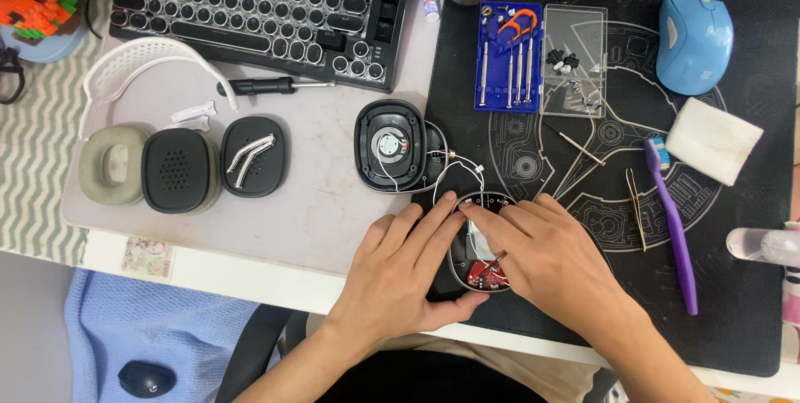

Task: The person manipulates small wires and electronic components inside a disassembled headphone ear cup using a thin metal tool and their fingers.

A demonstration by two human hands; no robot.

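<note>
An open black headphone ear cup (477,280), with a red circuit board and white part inside, lies at the near edge of the desk. My left hand (400,274) wraps its left side, thumb under the near rim. My right hand (546,257) rests on it from the right, with fingertips pressing inside the cup. Thin white wires (454,165) run from it to a black speaker driver plate (390,146) lying just beyond.
A blue screwdriver case (507,57) and its clear lid (575,61) sit at the back. Tweezers (637,207), a purple toothbrush (671,224), a white cloth (712,140) and a blue mouse (694,40) lie right. Ear pads (179,170), a white headband (146,65), a screwdriver (271,85) and a keyboard (258,3) lie left.
</note>
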